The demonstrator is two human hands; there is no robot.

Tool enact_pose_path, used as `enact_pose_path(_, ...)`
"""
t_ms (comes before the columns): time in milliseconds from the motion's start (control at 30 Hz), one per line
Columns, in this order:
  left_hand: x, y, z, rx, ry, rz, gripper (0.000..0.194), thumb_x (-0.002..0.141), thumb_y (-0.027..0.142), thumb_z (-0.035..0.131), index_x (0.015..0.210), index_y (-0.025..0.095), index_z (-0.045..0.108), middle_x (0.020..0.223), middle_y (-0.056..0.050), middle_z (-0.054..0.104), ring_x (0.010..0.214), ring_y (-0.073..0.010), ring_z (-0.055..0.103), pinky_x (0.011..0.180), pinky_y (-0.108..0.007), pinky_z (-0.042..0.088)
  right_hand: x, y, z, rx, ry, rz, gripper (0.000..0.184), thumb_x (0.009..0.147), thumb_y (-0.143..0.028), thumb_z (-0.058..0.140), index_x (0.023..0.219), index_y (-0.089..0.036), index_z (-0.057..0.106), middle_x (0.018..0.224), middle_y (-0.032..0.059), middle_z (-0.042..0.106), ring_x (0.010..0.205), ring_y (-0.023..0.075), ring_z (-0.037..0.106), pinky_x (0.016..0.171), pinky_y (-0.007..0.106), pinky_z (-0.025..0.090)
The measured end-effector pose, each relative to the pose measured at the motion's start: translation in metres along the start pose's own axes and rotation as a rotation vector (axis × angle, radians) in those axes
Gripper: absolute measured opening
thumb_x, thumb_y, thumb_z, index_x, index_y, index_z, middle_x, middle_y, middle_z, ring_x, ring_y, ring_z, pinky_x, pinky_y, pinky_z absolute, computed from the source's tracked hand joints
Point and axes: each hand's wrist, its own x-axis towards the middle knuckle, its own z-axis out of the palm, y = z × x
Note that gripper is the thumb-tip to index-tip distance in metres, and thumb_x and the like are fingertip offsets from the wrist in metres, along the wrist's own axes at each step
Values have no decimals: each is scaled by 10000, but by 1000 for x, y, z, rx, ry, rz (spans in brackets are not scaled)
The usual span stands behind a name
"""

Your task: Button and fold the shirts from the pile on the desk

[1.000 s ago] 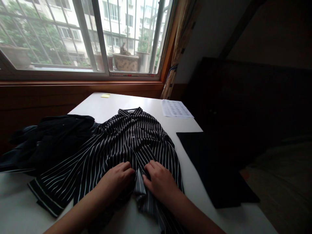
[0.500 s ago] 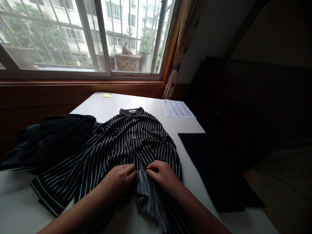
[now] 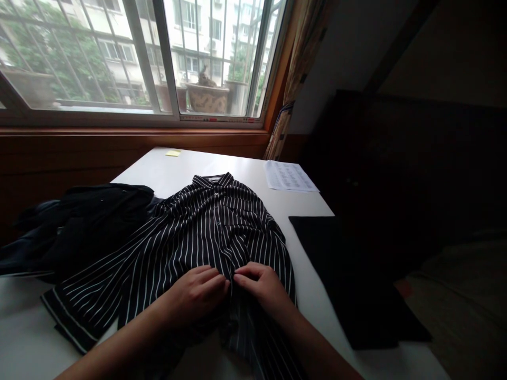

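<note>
A black shirt with thin white stripes [image 3: 198, 232] lies spread on the white table [image 3: 166, 169], collar toward the window. My left hand [image 3: 196, 298] and my right hand [image 3: 263, 287] sit side by side on its lower front, along the button line. Both have their fingers curled and pinched on the two front edges of the shirt, which they hold together. The fingertips nearly touch each other. My forearms come in from the bottom edge of the view.
A heap of black clothing [image 3: 79, 221] lies left of the shirt. A flat black cloth [image 3: 344, 269] covers the table's right side. A printed sheet of paper [image 3: 289, 177] and a yellow sticky note [image 3: 173, 153] lie near the window. Dark furniture stands right.
My hands have drawn closer together, pulling the shirt's two front edges shut. The lighter inner strip of fabric that showed between them is now covered.
</note>
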Motion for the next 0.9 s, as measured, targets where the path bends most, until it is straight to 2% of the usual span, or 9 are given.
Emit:
enact_pose_path(333,2,1,-3,6,51,3,225,1031,116,434,831,187,510,674,27,507,604,-127,437,567,-306,380,1,6,2,76,-44,54,200,821,-339,718,891,-177,813,871,55,771,876,228,698,825,334,506)
enact_pose_path(567,-1,2,3,-16,70,14,233,1022,114,445,810,190,503,660,30,495,593,-120,425,564,-295,388,0,6,4,164,-50,108,237,814,-384,715,866,-175,812,862,53,781,870,234,701,803,332,504)
enact_pose_path(800,-3,1,11,-15,74,41,224,1018,114,436,821,188,514,661,32,489,591,-121,427,559,-294,402,0,14,7,271,-85,189,288,820,-433,724,791,-155,789,695,19,711,677,156,616,651,265,437)
enact_pose_path(900,-4,1,14,5,103,53,225,1014,114,441,815,187,517,658,36,486,584,-122,432,563,-294,416,1,19,8,316,-105,208,337,828,-459,723,711,-146,760,633,9,666,576,108,518,568,236,368)
